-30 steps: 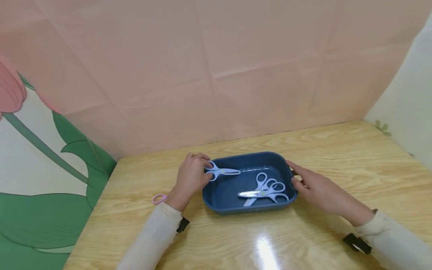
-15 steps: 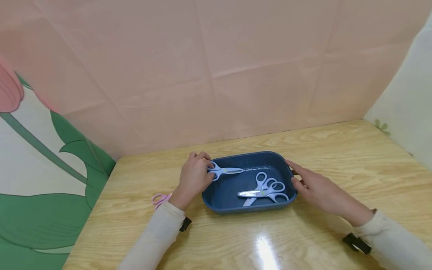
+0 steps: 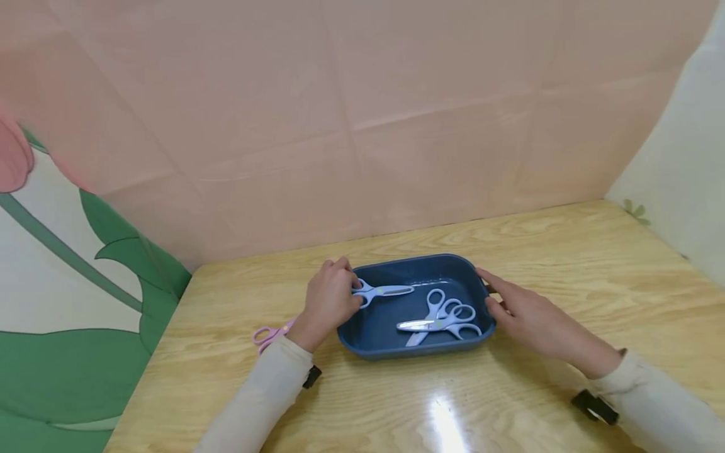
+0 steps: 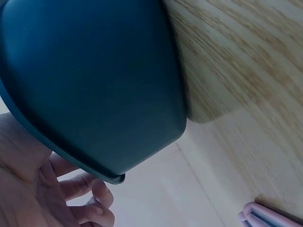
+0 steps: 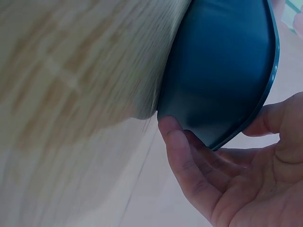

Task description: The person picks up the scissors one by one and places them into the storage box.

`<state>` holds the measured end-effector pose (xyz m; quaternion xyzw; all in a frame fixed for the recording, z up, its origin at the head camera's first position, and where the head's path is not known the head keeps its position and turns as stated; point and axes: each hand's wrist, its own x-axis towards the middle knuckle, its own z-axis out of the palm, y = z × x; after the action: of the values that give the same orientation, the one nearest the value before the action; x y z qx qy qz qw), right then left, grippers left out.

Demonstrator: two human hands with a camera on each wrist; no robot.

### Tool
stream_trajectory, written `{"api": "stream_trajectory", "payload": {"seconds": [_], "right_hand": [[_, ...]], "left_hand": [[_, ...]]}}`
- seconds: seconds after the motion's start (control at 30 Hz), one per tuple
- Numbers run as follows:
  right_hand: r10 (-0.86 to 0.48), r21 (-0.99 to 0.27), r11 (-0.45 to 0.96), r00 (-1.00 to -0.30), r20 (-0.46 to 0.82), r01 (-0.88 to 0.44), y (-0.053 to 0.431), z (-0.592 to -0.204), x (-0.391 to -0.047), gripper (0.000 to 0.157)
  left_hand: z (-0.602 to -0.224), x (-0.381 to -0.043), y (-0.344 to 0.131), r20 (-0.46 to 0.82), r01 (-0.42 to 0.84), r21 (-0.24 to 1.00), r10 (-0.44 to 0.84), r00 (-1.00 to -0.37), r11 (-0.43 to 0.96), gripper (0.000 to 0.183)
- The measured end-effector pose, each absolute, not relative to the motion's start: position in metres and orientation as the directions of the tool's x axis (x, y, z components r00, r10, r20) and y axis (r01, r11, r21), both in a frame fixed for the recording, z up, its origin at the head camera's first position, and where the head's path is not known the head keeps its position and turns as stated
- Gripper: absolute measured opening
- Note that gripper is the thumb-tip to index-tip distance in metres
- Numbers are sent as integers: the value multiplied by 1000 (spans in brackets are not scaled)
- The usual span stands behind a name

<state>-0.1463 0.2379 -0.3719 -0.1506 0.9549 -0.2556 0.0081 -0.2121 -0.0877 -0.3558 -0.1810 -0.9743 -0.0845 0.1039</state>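
Near the left end of a dark blue tray (image 3: 385, 353), my left hand (image 3: 330, 301) pinches the handles of a pair of light blue scissors (image 3: 393, 290). Their blades point right, over the tray's inside. Two more pairs of light blue scissors (image 3: 438, 325) lie crossed inside the tray on the right. My right hand (image 3: 535, 319) holds the tray's right end; in the right wrist view its fingers (image 5: 182, 153) lie along the outer wall with the thumb at the rim. The left wrist view shows the left hand (image 4: 33, 184) at the rim, but the held scissors are hidden there.
Pink scissors (image 3: 266, 336) lie on the wooden table (image 3: 362, 409), left of the tray and partly behind my left forearm. A pink sheet (image 3: 362, 126) rises behind the table. A white panel (image 3: 691, 170) borders the right side.
My left hand has moved slightly right and down with the light blue scissors, farther over the tray. More of the pink scissors shows. The right hand stays on the tray.
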Motion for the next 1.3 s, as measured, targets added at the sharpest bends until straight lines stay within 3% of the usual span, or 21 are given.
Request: {"api": "stream_trajectory", "payload": {"seconds": [0.67, 0.9, 1.3], "right_hand": [[-292, -482, 829, -955, 59, -283, 237, -370, -144, 57], [-293, -478, 831, -955, 58, -284, 236, -369, -144, 57], [-282, -481, 834, -958, 46, -269, 236, -368, -143, 57]], "left_hand": [[-368, -207, -81, 370, 399, -31, 381, -847, 916, 5], [-363, -204, -87, 315, 365, 100, 319, -894, 926, 11], [-331, -192, -125, 445, 333, 275, 188, -876, 902, 12]]}}
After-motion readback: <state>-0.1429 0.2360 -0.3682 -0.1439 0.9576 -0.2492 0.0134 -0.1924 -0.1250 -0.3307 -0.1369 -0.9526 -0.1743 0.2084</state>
